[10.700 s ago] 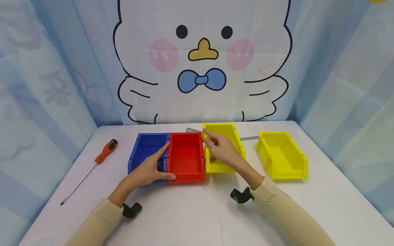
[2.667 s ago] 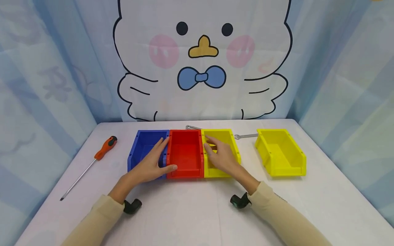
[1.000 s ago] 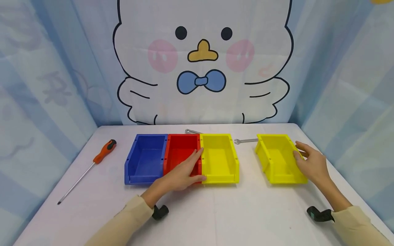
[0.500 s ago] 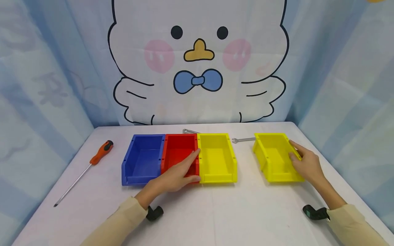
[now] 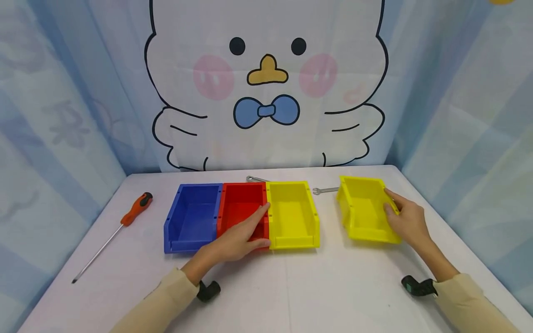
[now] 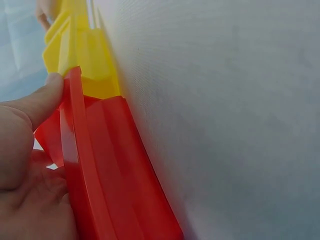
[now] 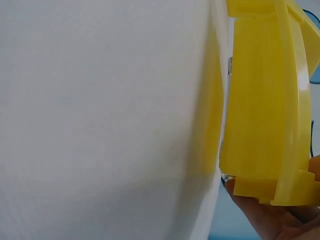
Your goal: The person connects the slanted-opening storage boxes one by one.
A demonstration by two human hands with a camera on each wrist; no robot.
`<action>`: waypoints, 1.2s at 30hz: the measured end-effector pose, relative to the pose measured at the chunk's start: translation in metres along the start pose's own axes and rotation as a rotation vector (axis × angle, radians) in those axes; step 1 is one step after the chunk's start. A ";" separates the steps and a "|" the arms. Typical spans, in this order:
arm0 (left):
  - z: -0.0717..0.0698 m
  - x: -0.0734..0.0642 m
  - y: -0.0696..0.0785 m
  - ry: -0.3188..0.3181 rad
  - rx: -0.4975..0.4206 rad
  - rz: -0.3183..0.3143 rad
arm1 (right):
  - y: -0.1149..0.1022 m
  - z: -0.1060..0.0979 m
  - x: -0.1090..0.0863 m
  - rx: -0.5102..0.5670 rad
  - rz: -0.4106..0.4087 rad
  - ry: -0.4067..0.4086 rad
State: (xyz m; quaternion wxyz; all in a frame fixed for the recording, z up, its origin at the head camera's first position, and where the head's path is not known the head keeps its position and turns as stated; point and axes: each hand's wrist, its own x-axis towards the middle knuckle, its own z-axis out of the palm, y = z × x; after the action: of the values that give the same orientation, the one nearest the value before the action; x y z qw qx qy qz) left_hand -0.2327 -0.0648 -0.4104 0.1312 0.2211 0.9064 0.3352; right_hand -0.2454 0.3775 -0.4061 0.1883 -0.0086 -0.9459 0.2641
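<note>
My right hand (image 5: 410, 224) grips the right side wall of a yellow storage bin (image 5: 366, 208), thumb inside it. The bin is tilted; in the right wrist view a shadow gap shows between this yellow bin (image 7: 255, 100) and the table. My left hand (image 5: 237, 238) lies across the red bin (image 5: 239, 199), fingers extended to the seam with another yellow bin (image 5: 293, 212), thumb at the front corner. The left wrist view has the left thumb (image 6: 42, 102) against the red bin's rim (image 6: 80, 130). A blue bin (image 5: 193, 217) adjoins the red one on the left.
On the left lies a screwdriver (image 5: 135, 210) with an orange and black handle. Behind the bins show a wrench's ring end (image 5: 254, 179) and an open wrench end (image 5: 322, 190), each partly hidden. Patterned curtains (image 5: 266, 138) surround the table (image 5: 283, 286).
The middle yellow bin has come level with the red one. My left hand has shifted right from the blue-red seam. My right hand has taken the far-right yellow bin, raised and moved it slightly left.
</note>
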 end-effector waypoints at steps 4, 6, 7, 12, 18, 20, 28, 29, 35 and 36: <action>0.000 -0.001 0.000 0.000 -0.005 0.007 | -0.015 -0.001 0.001 0.026 -0.009 0.021; 0.000 -0.002 0.000 0.001 -0.007 0.009 | -0.023 -0.001 0.001 0.050 -0.009 0.023; 0.000 -0.002 0.000 0.001 -0.008 0.010 | -0.027 -0.001 0.001 0.061 -0.009 0.024; -0.001 -0.004 0.001 0.000 -0.009 0.008 | -0.045 -0.002 0.000 0.108 -0.023 0.024; 0.000 -0.003 -0.001 0.001 0.006 0.015 | -0.062 0.001 -0.001 0.130 -0.047 0.033; 0.001 -0.003 -0.001 0.002 0.016 0.018 | -0.067 0.002 0.000 0.137 -0.044 0.038; 0.002 -0.002 -0.002 0.015 0.034 0.018 | -0.076 0.006 0.001 0.157 -0.047 0.022; 0.002 -0.002 -0.002 0.017 0.036 0.018 | -0.077 0.007 0.001 0.157 -0.048 0.021; 0.003 -0.003 -0.002 0.024 0.049 0.025 | -0.077 0.009 0.001 0.148 -0.048 0.018; 0.003 -0.003 -0.002 0.025 0.050 0.024 | -0.077 0.009 0.001 0.148 -0.048 0.017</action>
State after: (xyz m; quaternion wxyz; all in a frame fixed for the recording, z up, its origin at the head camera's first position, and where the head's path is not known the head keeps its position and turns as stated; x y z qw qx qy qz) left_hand -0.2298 -0.0660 -0.4140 0.1102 0.2310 0.9134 0.3165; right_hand -0.2435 0.3065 -0.3741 0.2028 0.0257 -0.9221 0.3285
